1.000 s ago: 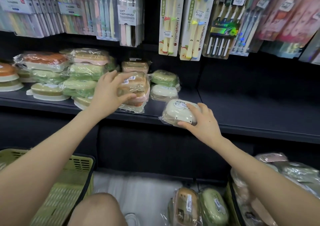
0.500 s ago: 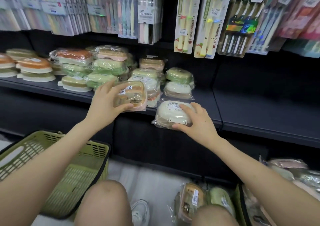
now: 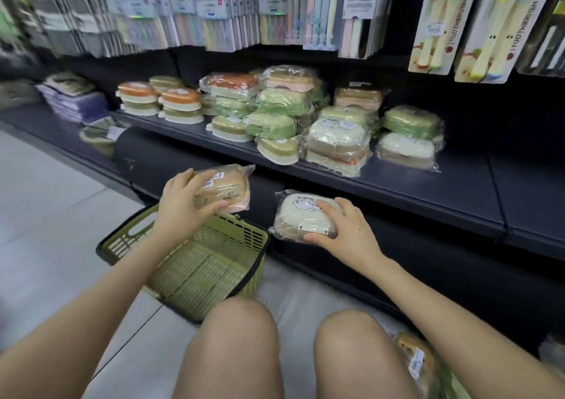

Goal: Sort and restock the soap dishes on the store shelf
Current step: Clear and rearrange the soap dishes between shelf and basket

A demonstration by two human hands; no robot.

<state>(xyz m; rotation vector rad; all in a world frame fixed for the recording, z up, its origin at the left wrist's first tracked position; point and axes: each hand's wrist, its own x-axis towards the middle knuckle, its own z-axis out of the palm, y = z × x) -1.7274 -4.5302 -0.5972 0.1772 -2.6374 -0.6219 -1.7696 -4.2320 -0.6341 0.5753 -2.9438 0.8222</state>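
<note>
My left hand (image 3: 183,207) grips a tan and pink soap dish (image 3: 227,190) in clear wrap, held above the far rim of a green basket (image 3: 195,264). My right hand (image 3: 345,230) holds a cream soap dish (image 3: 298,218) in wrap, in front of the dark shelf base, below the shelf edge. On the dark shelf (image 3: 412,184) stand stacks of wrapped soap dishes in green (image 3: 272,123), orange (image 3: 180,99), and cream (image 3: 336,135); a green-over-white pair (image 3: 409,138) stands at the right.
Toothbrush packs (image 3: 357,16) hang above the shelf. My knees (image 3: 241,337) fill the bottom centre. Another wrapped dish (image 3: 415,359) lies on the floor by my right forearm. The green basket is empty. Purple packs (image 3: 76,105) lie on the shelf's far left.
Both hands have pulled back and down from the shelf, each with its soap dish. The left one now hangs over the basket. The view has swung left.
</note>
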